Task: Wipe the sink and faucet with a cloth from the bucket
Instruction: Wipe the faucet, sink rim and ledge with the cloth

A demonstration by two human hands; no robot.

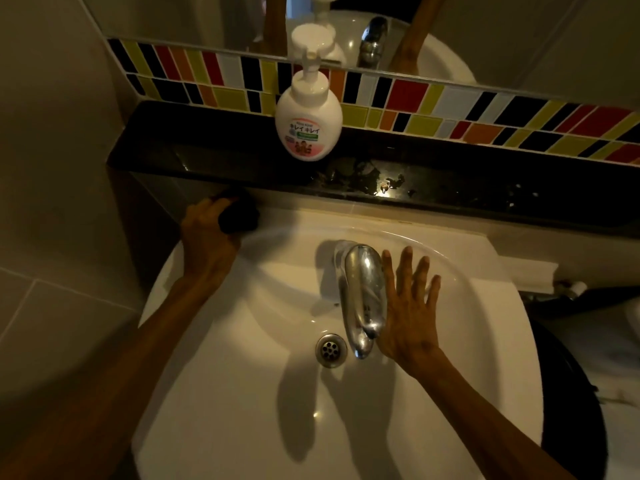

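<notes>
A person's left hand (pixel 207 237) grips a dark cloth (pixel 239 213) on the white sink's (pixel 242 393) back-left rim. The right hand (pixel 408 313), fingers spread and empty, rests beside the chrome faucet (pixel 363 292). A wide sweep might topple the soap dispenser (pixel 308 123) on the black counter (pixel 207 157).

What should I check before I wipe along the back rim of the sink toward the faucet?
1. Dark bunched cloth gripped in left hand: ok.
2. Cloth on white ceramic sink back-left rim: ok.
3. Right hand open beside chrome faucet, in the wiping path: not ok.
4. White pump soap bottle up on black ledge, clear of rim: ok.
5. Cloth damp: cannot tell.
</notes>
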